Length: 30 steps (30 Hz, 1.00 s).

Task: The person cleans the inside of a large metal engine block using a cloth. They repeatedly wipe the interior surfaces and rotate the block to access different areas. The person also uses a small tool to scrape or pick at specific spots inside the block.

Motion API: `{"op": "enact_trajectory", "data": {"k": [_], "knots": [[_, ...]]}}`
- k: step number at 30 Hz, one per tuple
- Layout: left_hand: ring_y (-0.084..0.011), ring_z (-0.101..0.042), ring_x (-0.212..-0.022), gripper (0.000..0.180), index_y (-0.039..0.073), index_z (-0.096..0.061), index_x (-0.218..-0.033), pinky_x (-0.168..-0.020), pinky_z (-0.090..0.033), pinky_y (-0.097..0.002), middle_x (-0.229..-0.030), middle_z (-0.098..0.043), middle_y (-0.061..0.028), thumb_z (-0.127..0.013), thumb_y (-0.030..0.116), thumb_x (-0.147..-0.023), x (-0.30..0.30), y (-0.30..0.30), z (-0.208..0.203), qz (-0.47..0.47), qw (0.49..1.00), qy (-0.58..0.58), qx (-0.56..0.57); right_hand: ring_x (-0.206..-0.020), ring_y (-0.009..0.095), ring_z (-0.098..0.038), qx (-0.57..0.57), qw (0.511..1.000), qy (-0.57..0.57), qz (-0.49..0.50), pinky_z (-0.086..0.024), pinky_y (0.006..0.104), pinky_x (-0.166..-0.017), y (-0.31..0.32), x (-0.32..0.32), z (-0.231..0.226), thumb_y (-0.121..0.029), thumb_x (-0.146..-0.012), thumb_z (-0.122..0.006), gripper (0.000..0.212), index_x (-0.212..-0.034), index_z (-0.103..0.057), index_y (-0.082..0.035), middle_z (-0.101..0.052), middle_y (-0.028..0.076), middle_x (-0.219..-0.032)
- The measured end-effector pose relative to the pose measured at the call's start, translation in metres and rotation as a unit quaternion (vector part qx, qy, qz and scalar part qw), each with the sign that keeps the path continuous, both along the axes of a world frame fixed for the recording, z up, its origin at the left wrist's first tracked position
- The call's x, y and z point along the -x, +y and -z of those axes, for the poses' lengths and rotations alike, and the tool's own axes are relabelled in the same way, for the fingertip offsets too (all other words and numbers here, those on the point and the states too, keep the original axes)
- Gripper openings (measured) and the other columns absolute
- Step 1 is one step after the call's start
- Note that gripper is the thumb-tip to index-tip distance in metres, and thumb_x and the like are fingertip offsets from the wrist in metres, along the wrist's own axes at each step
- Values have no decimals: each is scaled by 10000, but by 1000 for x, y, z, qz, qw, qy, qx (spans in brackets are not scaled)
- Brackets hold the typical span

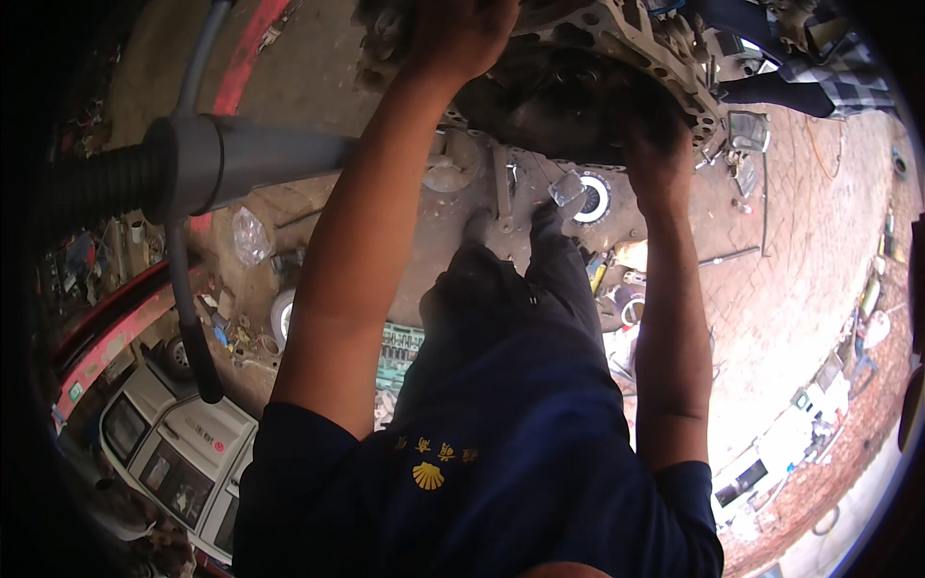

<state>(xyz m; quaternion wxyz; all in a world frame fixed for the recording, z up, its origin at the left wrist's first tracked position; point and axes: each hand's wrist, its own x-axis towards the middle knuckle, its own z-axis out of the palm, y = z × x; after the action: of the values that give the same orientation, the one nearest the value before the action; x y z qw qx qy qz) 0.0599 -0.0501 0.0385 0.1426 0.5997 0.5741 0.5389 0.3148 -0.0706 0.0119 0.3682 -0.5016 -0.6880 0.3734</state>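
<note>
Both my arms reach up to a large, dirty metal housing [568,101] with a wide dark hollow and a pale rim pierced by holes. It looks like a gearbox or engine casing. My left hand [467,37] is at its left side, fingers curled and partly cut off by the top edge; what they hold is hidden. At the housing's lower right rim, my right hand [660,159] touches it, with its fingers lost in deep shadow.
A thick grey post with a handle [260,159] stands close to my left arm. Below lie a white-ringed round part [590,199], a green tool case [398,354] and a clear plastic bag [251,236]. A white van [188,453] is at lower left. Another person's checked sleeve [848,72] shows at upper right.
</note>
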Motion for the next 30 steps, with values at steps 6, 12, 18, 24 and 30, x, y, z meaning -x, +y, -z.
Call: {"op": "enact_trajectory", "data": {"k": [6, 12, 18, 24, 30], "knots": [[-352, -577, -653, 509, 0, -590, -788, -620, -410, -446, -671, -550, -188, -506, 418, -1066, -1, -1, -6, 3, 1000, -3, 19, -813, 309, -756, -148, 984, -96, 20, -575, 378, -717, 7, 5, 13, -257, -868, -801, 225, -994, -756, -76, -761, 133, -894], [-349, -575, -641, 481, -3, -608, -813, -609, -405, -442, -670, -547, -187, -522, 400, -1063, -3, -4, -7, -2, 1000, -19, 1, -830, 361, -738, -165, 973, -153, 52, -576, 421, -708, 9, 7, 14, -285, -868, -786, 224, -945, -754, -77, -759, 143, -892], [-328, -550, -613, 481, -11, -571, -778, -597, -393, -439, -647, -514, -188, -531, 372, -1065, -3, -1, -3, 8, 999, -35, -3, -804, 347, -740, -186, 971, -145, 37, -576, 421, -703, 11, 11, 10, -259, -850, -792, 199, -925, -758, -78, -756, 138, -868], [-315, -528, -595, 493, -16, -544, -760, -583, -383, -439, -639, -499, -183, -524, 367, -1070, -3, 0, -2, 4, 999, -28, -23, -787, 350, -736, -200, 967, -152, 36, -578, 420, -708, 15, 9, 13, -234, -834, -781, 178, -908, -761, -73, -756, 139, -860], [-324, -534, -596, 511, -19, -547, -759, -583, -387, -437, -637, -499, -183, -519, 387, -1068, -2, 2, 2, 10, 999, -33, -42, -797, 373, -733, -223, 961, -159, 48, -583, 451, -710, 12, 10, 13, -233, -841, -771, 191, -937, -744, -69, -755, 147, -877]]}}
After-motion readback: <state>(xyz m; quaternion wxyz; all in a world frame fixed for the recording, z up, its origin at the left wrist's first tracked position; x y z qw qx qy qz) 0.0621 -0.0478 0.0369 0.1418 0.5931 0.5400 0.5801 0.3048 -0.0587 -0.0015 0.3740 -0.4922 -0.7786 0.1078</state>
